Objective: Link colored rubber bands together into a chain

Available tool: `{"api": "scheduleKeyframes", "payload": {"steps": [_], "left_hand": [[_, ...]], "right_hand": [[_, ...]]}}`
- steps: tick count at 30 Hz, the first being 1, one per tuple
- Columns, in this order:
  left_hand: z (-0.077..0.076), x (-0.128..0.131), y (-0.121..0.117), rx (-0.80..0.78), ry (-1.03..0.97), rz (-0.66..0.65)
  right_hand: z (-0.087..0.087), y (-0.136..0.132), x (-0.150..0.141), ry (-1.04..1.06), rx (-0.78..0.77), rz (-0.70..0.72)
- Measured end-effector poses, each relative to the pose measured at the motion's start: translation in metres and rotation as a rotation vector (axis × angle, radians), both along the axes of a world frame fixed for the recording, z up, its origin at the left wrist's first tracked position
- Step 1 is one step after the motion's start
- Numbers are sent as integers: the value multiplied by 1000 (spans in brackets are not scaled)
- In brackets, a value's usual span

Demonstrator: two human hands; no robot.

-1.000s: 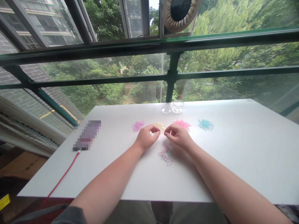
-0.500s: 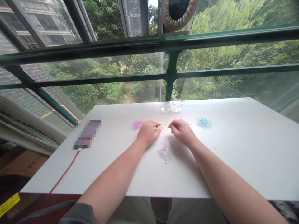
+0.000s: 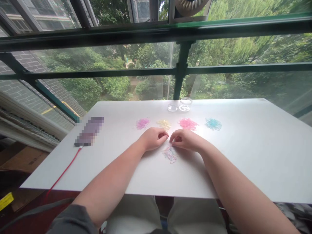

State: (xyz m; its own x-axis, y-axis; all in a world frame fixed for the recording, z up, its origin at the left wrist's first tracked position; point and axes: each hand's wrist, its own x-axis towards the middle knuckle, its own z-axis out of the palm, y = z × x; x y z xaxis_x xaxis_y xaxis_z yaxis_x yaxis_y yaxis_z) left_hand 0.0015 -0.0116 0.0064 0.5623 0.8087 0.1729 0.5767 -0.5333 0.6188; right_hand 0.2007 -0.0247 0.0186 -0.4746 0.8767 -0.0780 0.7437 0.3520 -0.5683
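On the white table (image 3: pixel 243 156) both my hands rest side by side, just above a small mixed heap of thin rubber bands (image 3: pixel 170 154). My left hand (image 3: pixel 154 138) is curled, thumb against fingertips. My right hand (image 3: pixel 183 140) is also pinched, its fingertips facing the left hand. What either pinch holds is too small to make out. Behind the hands lie sorted piles in a row: purple bands (image 3: pixel 142 123), yellow bands (image 3: pixel 164 123), pink bands (image 3: pixel 188 123) and blue bands (image 3: pixel 213 124).
Two small clear round dishes (image 3: pixel 179 106) stand at the table's far edge. A blurred dark device (image 3: pixel 89 131) with a red cable (image 3: pixel 63 173) lies at the left. A green window frame (image 3: pixel 180 70) runs behind the table.
Both hands have drawn back from the row of piles toward me and now sit over the mixed heap. The yellow and pink piles, partly covered before, are in full view.
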Motion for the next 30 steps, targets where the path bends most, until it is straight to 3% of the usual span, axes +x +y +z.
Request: {"api": "scheduleKeyframes", "payload": {"steps": [12,20,30], "left_hand": [[7,-5,0,11,91,-139],[5,-2,0,-2,104,-91],[1,-5,1,-139,-46,-1]], "right_hand": [[-4,0,-6,-4,106,23],[-3,0,-7,-21,103,-1],[-4,1,-6,69,56,-8]]}}
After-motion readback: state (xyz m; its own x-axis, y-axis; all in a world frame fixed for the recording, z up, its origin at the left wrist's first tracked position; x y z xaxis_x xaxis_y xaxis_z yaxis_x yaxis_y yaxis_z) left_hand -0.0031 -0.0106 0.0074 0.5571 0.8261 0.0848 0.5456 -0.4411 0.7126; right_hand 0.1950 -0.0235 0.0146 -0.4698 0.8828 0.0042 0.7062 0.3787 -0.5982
